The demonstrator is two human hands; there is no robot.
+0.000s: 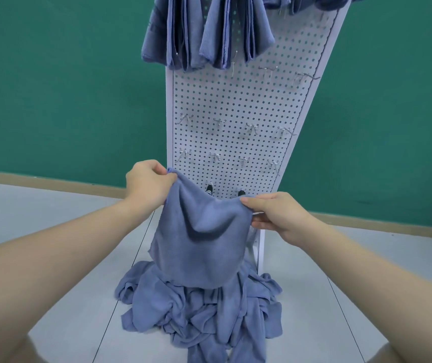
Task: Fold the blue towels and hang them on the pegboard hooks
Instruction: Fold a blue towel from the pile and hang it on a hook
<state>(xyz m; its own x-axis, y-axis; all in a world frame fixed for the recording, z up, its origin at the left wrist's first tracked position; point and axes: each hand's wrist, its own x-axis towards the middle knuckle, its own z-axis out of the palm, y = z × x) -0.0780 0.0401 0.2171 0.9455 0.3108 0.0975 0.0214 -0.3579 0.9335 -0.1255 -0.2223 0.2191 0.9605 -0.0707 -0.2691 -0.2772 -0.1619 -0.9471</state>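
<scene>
Loose towel pile [201, 310] on floor before pegboard [233, 106]. Above pile, left hand [148, 183] and right hand [275, 213] each pinch a top corner of one blue towel [199, 242]. Soft, light, sags mid-span; corners likely best hold. Folded towels [207, 35] hang near pegboard's top.
</scene>
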